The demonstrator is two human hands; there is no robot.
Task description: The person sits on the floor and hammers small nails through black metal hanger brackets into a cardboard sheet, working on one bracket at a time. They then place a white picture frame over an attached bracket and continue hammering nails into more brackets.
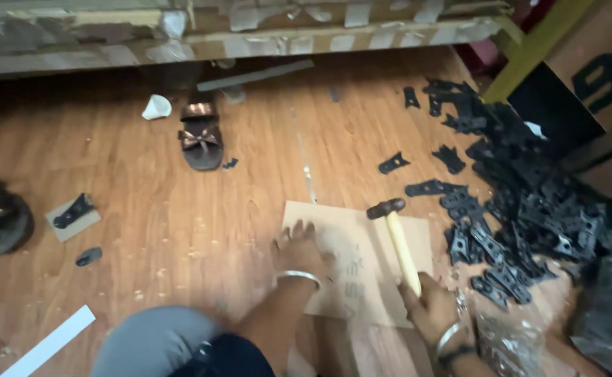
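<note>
The wooden plank floor (180,223) carries everything here; there is no bench. Largest on it is the heap of flat black cut-out pieces (529,202), spreading from about one o'clock down to four o'clock of the picture, with strays at twelve and nine o'clock. Next is the flat tan cardboard sheet (389,272), just below centre, toward five o'clock.

The left hand (299,253) lies spread, fingers apart, pressed flat on the near-left part of that sheet. What is under the palm cannot be told. The right hand (428,304) is clamped round the pale wooden handle of a dark-headed hammer (395,234), whose head hovers over or rests on the sheet at its upper edge; which one is unclear.

I judge this a hammering step, one hand steadying, the other poised. A next blow would call for fingers kept well off the strike point.

Containers: a crinkled clear plastic bag (508,345) at five o'clock and a dark bag (609,314) at four o'clock; their contents are not readable. A brown bow sandal (201,136) lies at eleven o'clock.
</note>
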